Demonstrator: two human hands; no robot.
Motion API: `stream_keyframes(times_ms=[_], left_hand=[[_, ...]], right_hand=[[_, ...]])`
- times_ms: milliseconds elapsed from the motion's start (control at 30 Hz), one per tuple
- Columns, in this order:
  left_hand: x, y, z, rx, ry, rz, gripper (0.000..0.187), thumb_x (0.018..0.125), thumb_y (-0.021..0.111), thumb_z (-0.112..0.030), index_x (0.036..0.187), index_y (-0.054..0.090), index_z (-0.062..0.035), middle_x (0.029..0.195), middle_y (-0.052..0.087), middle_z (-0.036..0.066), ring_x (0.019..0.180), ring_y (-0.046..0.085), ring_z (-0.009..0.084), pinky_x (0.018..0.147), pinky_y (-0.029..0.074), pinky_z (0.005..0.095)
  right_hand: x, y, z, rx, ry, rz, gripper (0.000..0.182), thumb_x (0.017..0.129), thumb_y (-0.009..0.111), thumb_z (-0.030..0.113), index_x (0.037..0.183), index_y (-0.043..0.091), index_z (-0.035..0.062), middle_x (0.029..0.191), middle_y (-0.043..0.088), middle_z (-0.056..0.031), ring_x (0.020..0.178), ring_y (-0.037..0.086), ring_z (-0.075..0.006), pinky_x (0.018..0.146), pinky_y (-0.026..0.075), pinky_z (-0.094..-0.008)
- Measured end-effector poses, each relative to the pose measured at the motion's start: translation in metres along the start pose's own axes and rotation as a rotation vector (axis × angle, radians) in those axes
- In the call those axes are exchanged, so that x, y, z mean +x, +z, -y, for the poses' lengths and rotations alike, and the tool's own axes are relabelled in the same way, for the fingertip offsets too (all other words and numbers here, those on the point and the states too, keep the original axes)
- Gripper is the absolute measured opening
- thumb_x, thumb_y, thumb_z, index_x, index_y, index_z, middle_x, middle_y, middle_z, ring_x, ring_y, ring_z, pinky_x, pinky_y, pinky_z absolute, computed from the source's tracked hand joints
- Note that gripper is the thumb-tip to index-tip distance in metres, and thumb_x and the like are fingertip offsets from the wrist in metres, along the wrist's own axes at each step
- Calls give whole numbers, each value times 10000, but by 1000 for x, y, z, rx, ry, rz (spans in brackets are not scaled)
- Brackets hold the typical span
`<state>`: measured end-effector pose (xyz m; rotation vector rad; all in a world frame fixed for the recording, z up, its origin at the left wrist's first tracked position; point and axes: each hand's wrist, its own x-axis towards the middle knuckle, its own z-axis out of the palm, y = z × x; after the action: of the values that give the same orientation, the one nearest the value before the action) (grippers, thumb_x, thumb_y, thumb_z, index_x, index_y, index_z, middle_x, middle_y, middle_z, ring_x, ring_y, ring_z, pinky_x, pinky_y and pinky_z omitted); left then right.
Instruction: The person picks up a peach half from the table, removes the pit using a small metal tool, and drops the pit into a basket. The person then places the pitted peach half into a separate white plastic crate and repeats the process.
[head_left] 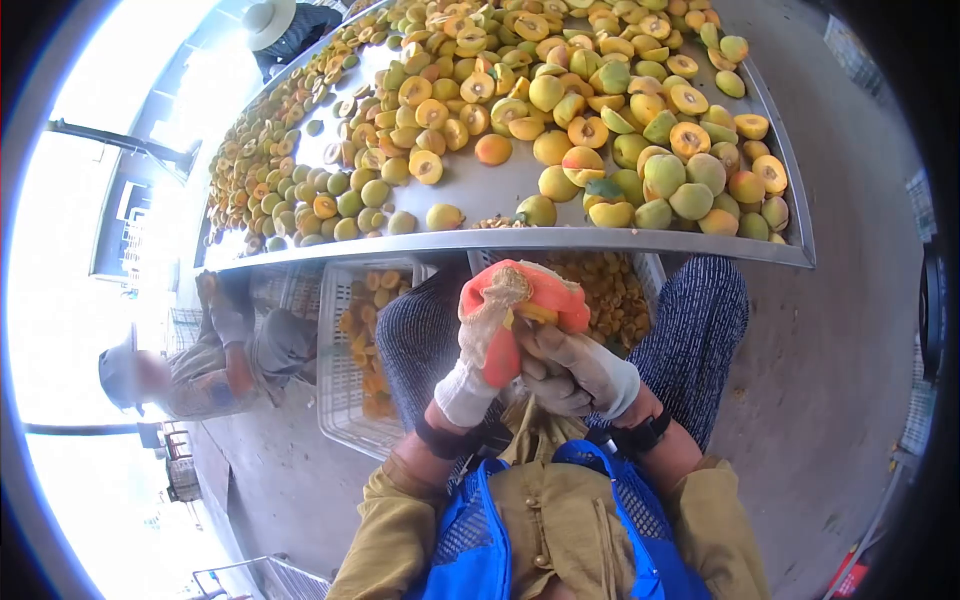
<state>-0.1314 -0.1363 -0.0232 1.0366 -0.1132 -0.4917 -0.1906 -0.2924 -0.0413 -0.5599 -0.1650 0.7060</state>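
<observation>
Orange-coated glove on the left hand (487, 335), grey worn glove on the right hand (578, 372), both bunched together over the lap, just under the table rim. Fingers of both are curled tight around a fruit (537, 313), which only peeks out as a yellow sliver between the gloves. Can't tell if there's a blade in there, it's hidden.

What I'd worry about: the grip is so crowded that if the fruit is slick it could squirt out and drop between the knees, and if a tool is tucked inside, a slip goes straight into the other glove.

Room-wise it's tight. Metal table edge (640, 243) sits right above the hands, so lifting up means bumping it. White crate (340, 400) of halves is down to the left, another crate of pits (610, 290) sits under the table right behind the hands.

Farther out, the tabletop is packed with whole and halved fruit pile (560, 110), some sitting close to the near lip where a nudge could roll them off. Another seated person (215, 360) works at left, one more in a hat (270, 20) at the far end.
</observation>
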Motion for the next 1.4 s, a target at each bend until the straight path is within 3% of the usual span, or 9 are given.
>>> stream_keyframes(times_ms=[100, 200, 433, 533, 633, 833, 967, 1167, 1400], left_hand=[[-2, 25, -15, -714, -63, 99, 356, 1042, 544, -396, 1035, 627, -51, 991, 691, 141, 835, 701, 330, 695, 613, 502], [-26, -13, -50, -232, 166, -322, 360, 1040, 561, -394, 1044, 654, -46, 982, 706, 144, 832, 709, 298, 691, 618, 472], [-67, -131, -141, 1404, 463, -800, 204, 973, 695, -154, 1107, 754, -12, 972, 747, 52, 877, 648, 84, 787, 516, 240], [0, -90, -121, 1332, 413, -520, 181, 964, 683, -147, 1100, 759, -55, 937, 739, 32, 856, 651, 82, 804, 530, 256], [76, -100, -92, 1681, 372, -373, 251, 893, 682, -256, 1096, 750, -124, 1011, 726, 170, 1039, 677, 390, 984, 495, 488], [130, -121, -65, 1893, 87, -347, 469, 812, 755, -251, 1269, 684, -171, 1116, 701, 176, 1020, 693, 358, 906, 547, 444], [138, -152, -75, 952, -13, -240, 492, 860, 712, -54, 1340, 604, -31, 1083, 699, 140, 961, 696, 233, 752, 571, 332], [60, -97, -88, -52, 34, -150, 427, 1058, 560, -337, 1394, 585, -74, 1229, 697, 168, 986, 731, 276, 714, 660, 368], [9, -69, -15, -59, -10, -316, 434, 1091, 460, -421, 1359, 622, -121, 1206, 720, 145, 887, 733, 254, 620, 635, 314]], right_hand=[[5, -10, -18, 333, 22, 284, 562, 1034, 487, 631, 915, 519, 83, 593, 388, 55, 405, 314, -32, 362, 232, -200], [20, -18, -31, 831, -27, 519, 579, 1037, 468, 632, 933, 539, 67, 585, 400, 50, 396, 313, -33, 358, 247, -187], [47, -20, -59, 509, 120, -431, 523, 1043, 476, 613, 1086, 564, 100, 647, 405, 79, 430, 330, -50, 392, 283, -229], [45, -22, -57, 479, 86, -303, 483, 1074, 451, 553, 1337, 519, 153, 727, 546, 8, 449, 347, -50, 412, 307, -211], [35, -13, -33, 470, -51, -175, 480, 1122, 398, 435, 1577, 330, 296, 912, 686, -122, 448, 372, -52, 424, 336, -197], [32, -14, -27, 280, -34, -324, 555, 1086, 471, 503, 1518, 411, 161, 841, 665, -87, 438, 388, -43, 413, 331, -202], [40, -16, -28, 188, -5, -593, 502, 1067, 502, 537, 1090, 605, 46, 676, 550, 4, 423, 391, -55, 402, 322, -214], [45, 1, -25, -222, -219, -655, 441, 1072, 515, 498, 1080, 596, 65, 650, 514, 20, 464, 425, -51, 413, 335, -218], [50, -8, -47, -566, -461, -609, 276, 1068, 603, 310, 1098, 623, 36, 718, 541, -10, 618, 487, -64, 578, 433, -265]])
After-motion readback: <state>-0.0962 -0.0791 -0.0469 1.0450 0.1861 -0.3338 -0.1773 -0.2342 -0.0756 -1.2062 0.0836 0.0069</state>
